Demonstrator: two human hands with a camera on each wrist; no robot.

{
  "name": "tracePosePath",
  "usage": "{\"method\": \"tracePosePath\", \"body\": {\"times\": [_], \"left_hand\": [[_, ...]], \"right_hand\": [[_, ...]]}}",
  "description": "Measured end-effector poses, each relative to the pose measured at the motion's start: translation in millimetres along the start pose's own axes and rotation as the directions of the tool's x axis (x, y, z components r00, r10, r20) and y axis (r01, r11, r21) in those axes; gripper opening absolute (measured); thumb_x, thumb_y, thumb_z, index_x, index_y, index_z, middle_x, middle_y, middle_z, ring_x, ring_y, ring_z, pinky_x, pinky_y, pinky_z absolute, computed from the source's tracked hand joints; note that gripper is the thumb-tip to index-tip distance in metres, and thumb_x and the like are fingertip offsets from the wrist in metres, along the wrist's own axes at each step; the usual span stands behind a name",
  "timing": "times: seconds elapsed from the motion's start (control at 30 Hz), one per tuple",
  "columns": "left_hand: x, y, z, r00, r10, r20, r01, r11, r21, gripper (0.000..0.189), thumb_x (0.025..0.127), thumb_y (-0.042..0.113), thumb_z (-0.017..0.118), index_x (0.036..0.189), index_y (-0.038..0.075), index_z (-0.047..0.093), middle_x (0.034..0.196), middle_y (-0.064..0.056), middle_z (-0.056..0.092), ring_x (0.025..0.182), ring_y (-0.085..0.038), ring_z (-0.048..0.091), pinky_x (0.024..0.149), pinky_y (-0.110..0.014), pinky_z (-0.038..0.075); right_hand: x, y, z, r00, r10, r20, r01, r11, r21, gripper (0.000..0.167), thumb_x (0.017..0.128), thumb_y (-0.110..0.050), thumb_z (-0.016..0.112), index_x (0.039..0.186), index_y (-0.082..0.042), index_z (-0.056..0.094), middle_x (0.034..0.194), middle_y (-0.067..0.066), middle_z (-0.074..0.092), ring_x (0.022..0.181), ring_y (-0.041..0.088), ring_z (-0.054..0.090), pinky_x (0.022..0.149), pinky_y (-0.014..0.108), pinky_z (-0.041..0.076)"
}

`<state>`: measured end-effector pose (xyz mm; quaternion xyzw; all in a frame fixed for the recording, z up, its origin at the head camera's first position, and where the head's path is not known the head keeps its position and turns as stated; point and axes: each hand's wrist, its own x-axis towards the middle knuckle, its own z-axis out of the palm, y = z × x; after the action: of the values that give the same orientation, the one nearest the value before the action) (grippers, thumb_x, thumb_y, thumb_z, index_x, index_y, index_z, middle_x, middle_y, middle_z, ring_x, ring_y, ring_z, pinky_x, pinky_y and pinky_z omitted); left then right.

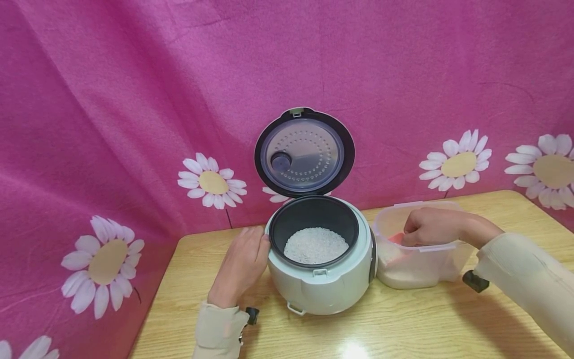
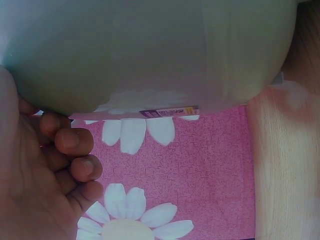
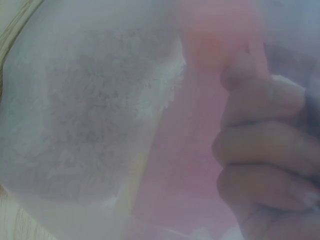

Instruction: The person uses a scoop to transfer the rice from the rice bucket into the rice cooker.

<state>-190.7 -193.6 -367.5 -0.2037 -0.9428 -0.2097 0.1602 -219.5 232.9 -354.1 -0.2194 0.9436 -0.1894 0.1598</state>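
A white rice cooker [image 1: 320,294] stands with its lid [image 1: 305,154] raised. White rice [image 1: 316,245] covers the bottom of its dark inner pot [image 1: 291,219]. My left hand [image 1: 242,264] holds the cooker's left side, thumb at the rim; its fingers [image 2: 75,142] curl against the body in the left wrist view. My right hand [image 1: 430,227] reaches into a clear plastic container [image 1: 444,264] right of the cooker and grips a red scoop [image 1: 396,239]. Through the container wall, the right wrist view shows curled fingers [image 3: 265,145] beside rice [image 3: 90,115]; much of the scoop is hidden.
Both cooker and container stand on a light wooden table [image 1: 179,284]. Behind them hangs a pink cloth [image 1: 381,75] with white daisies, close to the table's back edge. The container sits right against the cooker's side. A small black device [image 1: 476,281] hangs under the right wrist.
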Motion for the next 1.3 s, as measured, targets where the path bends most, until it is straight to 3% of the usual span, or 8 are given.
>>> {"method": "tracePosePath", "body": {"times": [0.43, 1.3], "left_hand": [[0.6, 0.2, -0.4, 1.0, 0.011, -0.006, -0.011, 1.0, 0.001, 0.015, 0.105, 0.021, 0.048, 0.104, 0.011, 0.06, 0.089, -0.001, 0.06, 0.091, -0.017, 0.052, 0.086, -0.036, 0.052], [0.4, -1.9, 1.6, 1.0, 0.01, -0.012, -0.01, 1.0, -0.002, 0.016, 0.104, 0.02, 0.049, 0.106, 0.011, 0.062, 0.092, -0.002, 0.064, 0.092, -0.018, 0.054, 0.088, -0.037, 0.054]], "right_hand": [[-0.9, -1.7, -1.5, 1.0, -0.017, 0.013, 0.017, 1.0, 0.02, 0.038, 0.091, -0.028, 0.069, 0.059, -0.022, 0.049, 0.056, -0.015, 0.034, 0.052, 0.0, 0.03, 0.051, 0.019, 0.021], [1.5, 0.4, -1.5, 1.0, -0.022, 0.017, 0.021, 0.999, 0.032, 0.035, 0.091, -0.028, 0.07, 0.061, -0.02, 0.054, 0.057, -0.014, 0.036, 0.054, 0.001, 0.033, 0.051, 0.02, 0.024]]}}
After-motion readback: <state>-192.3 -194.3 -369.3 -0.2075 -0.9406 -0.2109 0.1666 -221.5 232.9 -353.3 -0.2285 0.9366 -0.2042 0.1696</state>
